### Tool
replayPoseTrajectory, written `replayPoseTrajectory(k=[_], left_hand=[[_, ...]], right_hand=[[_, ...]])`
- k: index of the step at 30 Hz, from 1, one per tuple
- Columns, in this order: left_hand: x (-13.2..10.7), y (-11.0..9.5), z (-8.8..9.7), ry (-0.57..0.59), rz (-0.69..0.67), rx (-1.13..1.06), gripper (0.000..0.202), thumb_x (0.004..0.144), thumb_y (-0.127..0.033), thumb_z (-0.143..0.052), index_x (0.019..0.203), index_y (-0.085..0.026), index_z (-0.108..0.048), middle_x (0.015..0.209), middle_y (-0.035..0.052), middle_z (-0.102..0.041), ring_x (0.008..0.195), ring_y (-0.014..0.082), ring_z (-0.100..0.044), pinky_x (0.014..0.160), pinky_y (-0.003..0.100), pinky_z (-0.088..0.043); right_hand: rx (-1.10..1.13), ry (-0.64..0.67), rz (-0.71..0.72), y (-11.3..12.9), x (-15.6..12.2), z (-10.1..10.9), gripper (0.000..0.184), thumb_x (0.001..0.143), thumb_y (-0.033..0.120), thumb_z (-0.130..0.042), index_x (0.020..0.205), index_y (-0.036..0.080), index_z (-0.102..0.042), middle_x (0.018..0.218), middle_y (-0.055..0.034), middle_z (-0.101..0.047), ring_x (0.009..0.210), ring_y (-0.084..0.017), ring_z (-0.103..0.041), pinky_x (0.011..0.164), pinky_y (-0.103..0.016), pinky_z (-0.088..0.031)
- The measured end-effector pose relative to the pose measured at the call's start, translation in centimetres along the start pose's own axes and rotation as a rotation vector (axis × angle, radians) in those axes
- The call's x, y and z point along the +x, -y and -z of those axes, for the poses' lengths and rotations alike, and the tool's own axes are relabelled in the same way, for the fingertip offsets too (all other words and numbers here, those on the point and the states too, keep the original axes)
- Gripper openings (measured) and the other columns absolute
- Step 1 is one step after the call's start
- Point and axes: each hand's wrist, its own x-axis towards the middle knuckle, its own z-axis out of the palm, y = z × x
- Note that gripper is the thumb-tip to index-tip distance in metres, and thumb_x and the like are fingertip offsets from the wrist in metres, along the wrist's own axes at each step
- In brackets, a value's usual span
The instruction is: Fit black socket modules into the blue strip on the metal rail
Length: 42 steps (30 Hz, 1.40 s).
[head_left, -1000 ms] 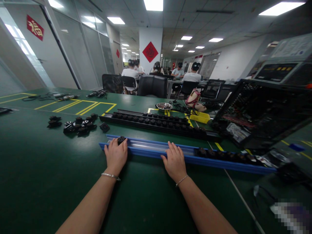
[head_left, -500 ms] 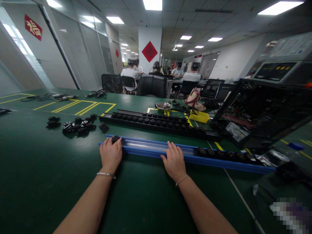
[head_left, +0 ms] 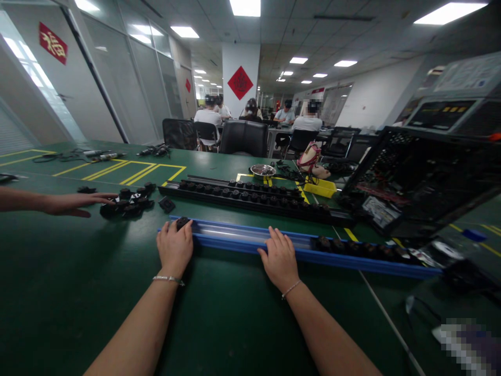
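On the green table (head_left: 78,271), a long blue rail (head_left: 242,241) is lying crosswise. The left hand (head_left: 175,250) is resting on its left end, fingers curling about a small black part (head_left: 182,223) there; whether they are gripping it is unclear. The right hand (head_left: 279,259) is lying flat and open mid-rail, holding nothing. Another person's hand (head_left: 74,202) is stretching out beside loose black parts (head_left: 127,202).

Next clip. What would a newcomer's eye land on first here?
Both hands on the long blue rail across the green table: the left hand at its left end against a small black part, the right hand flat near mid-rail. At far left, another person's hand stretches toward a pile of black parts.
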Motion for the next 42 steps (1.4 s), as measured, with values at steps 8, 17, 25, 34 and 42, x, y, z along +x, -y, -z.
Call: replayPoseTrajectory(k=[8,17,25,34,42], left_hand=[[0.1,0.8,-0.2,-0.030,0.049,-0.023,0.043,0.091,-0.036,-0.029,0.115,-0.028,-0.064,0.128,0.0082,-0.054,0.126,0.0373,-0.032,0.099,0.053,-0.030],[0.3,0.9,0.0,-0.024,0.101,-0.039,0.044,0.091,-0.038,-0.028,0.115,-0.028,-0.064,0.129,0.0082,-0.053,0.126,0.0390,-0.031,0.098,0.056,-0.030],[0.6,1.6,-0.2,-0.004,0.129,-0.032,0.045,0.091,-0.038,-0.026,0.117,-0.029,-0.062,0.131,0.0073,-0.052,0.120,0.0358,-0.038,0.095,0.052,-0.034],[1.0,1.9,-0.3,-0.001,0.141,-0.048,0.045,0.090,-0.038,-0.027,0.114,-0.028,-0.064,0.129,0.0079,-0.053,0.106,0.0285,-0.047,0.093,0.043,-0.036],[1.2,2.2,-0.1,0.036,0.161,-0.058,0.047,0.091,-0.038,-0.025,0.117,-0.028,-0.063,0.131,0.0092,-0.050,0.103,0.0283,-0.051,0.091,0.044,-0.039]], right_hand=[[0.005,-0.016,0.000,0.1,0.0,0.0,0.015,0.084,0.029,-0.055,0.086,0.016,-0.061,0.132,-0.0145,-0.051,0.124,-0.029,-0.043,0.102,-0.045,-0.032],[-0.006,-0.008,-0.002,0.1,0.0,-0.1,0.015,0.083,0.029,-0.056,0.088,0.016,-0.061,0.133,-0.0141,-0.050,0.124,-0.028,-0.043,0.102,-0.045,-0.032],[0.005,0.002,-0.006,0.1,0.1,0.1,0.015,0.084,0.029,-0.055,0.088,0.016,-0.061,0.133,-0.0142,-0.050,0.125,-0.028,-0.042,0.103,-0.045,-0.031],[0.020,-0.014,0.000,0.0,0.0,0.1,0.014,0.085,0.028,-0.052,0.086,0.017,-0.060,0.133,-0.0147,-0.050,0.125,-0.028,-0.042,0.102,-0.047,-0.032],[0.004,-0.011,0.003,0.0,0.0,0.1,0.015,0.085,0.029,-0.053,0.087,0.016,-0.060,0.132,-0.0138,-0.050,0.124,-0.029,-0.043,0.102,-0.046,-0.031]])
